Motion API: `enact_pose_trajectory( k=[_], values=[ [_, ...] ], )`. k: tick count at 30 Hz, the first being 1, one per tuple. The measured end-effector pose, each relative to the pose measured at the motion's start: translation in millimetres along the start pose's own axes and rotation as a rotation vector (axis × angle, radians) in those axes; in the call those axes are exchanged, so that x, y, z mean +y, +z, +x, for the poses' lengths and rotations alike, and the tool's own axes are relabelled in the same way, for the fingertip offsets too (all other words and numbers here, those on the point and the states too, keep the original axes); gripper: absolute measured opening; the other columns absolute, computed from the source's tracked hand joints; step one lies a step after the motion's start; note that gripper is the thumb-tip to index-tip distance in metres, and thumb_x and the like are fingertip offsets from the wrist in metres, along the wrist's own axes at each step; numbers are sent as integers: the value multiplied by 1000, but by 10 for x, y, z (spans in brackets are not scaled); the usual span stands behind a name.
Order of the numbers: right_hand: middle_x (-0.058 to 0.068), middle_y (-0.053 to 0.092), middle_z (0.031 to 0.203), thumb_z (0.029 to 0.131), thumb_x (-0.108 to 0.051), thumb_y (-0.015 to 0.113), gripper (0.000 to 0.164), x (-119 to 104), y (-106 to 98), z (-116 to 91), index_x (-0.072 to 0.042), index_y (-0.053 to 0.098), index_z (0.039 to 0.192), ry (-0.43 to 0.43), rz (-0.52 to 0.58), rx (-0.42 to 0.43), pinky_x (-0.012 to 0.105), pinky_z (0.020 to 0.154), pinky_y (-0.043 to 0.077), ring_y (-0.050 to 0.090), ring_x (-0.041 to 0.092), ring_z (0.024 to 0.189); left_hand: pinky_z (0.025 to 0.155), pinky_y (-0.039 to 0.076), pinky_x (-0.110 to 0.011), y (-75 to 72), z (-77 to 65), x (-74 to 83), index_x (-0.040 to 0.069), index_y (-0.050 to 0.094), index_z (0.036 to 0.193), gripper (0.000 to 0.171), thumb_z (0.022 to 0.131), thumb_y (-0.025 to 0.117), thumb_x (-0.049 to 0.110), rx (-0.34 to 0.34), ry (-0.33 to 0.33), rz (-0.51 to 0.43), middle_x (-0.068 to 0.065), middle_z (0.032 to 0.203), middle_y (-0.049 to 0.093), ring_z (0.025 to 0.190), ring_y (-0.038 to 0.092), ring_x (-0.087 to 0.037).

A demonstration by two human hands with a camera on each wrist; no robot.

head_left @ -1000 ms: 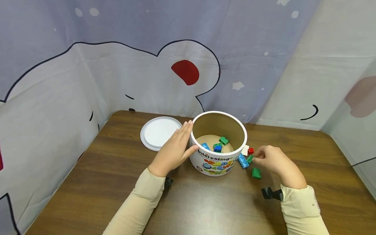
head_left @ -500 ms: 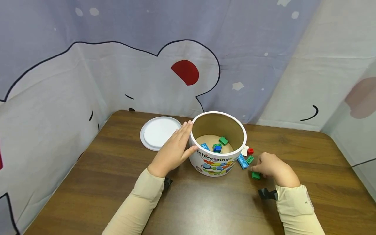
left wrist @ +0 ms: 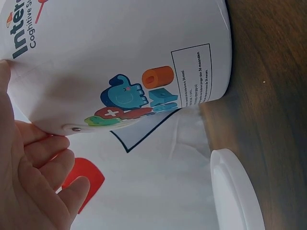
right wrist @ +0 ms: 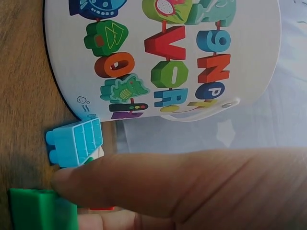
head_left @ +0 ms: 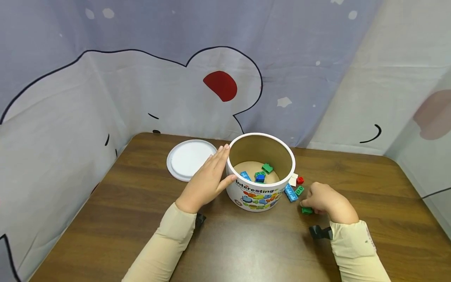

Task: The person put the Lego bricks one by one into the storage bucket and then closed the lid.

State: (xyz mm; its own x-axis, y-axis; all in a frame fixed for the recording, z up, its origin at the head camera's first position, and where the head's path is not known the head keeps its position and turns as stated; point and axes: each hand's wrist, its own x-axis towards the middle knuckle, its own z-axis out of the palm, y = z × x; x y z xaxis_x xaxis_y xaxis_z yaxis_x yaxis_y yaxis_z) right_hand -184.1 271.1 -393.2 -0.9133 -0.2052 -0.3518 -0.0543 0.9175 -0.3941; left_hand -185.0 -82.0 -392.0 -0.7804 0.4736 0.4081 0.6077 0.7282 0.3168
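My left hand (head_left: 208, 178) rests its straight fingers and thumb against the left side of a round white bucket (head_left: 258, 199) with printed pictures. Inside the bucket lie several green and blue toy bricks, among them a green one (head_left: 267, 168). My right hand (head_left: 329, 199) is down at the table right of the bucket, pinching a green toy brick (head_left: 307, 210) between thumb and fingers. The right wrist view shows that green brick (right wrist: 38, 211) partly, with the thumb at its edge. A light blue brick (head_left: 291, 193) and a smaller green brick (head_left: 299, 190) lie beside the bucket.
A white round lid (head_left: 190, 158) lies on the wooden table (head_left: 141, 219), behind and left of the bucket. A white piece (head_left: 293, 180) and a red brick (head_left: 300, 180) sit just right of the bucket. A printed cloth (head_left: 158, 90) hangs behind the table.
My right hand has moved down and slightly left, from beside the smaller green brick to the nearer green brick, which its fingers now take hold of. My left hand stays at the bucket.
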Motion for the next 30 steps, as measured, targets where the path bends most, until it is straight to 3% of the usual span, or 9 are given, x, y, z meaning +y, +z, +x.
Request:
enact_pose_trajectory(
  k=[16, 22, 30],
  values=[
    [3, 57, 71, 80, -8, 74, 14, -64, -70, 27, -3, 61, 78, -85, -6, 114, 31, 56, 44, 52, 20, 66, 122, 25, -50, -17, 1, -21, -1, 21, 160, 79, 104, 57, 41, 2, -7, 3, -15, 165, 25, 153, 22, -27],
    [6, 57, 73, 79, -6, 74, 16, -88, -70, 5, 4, 65, 88, -145, 6, 237, 35, 61, 46, 54, 21, 68, 122, 24, -49, -12, -1, -10, -1, 21, 160, 78, 104, 57, 41, 2, -7, 0, -15, 165, 25, 153, 22, -27],
    [9, 65, 76, 76, 4, 66, 10, -146, -65, -15, 4, 66, 86, -216, 68, 383, 37, 64, 52, 62, 25, 71, 121, 26, -52, -7, -10, 4, -2, 22, 159, 78, 104, 57, 40, 1, -4, -6, -15, 165, 25, 153, 22, -28]
  ],
)
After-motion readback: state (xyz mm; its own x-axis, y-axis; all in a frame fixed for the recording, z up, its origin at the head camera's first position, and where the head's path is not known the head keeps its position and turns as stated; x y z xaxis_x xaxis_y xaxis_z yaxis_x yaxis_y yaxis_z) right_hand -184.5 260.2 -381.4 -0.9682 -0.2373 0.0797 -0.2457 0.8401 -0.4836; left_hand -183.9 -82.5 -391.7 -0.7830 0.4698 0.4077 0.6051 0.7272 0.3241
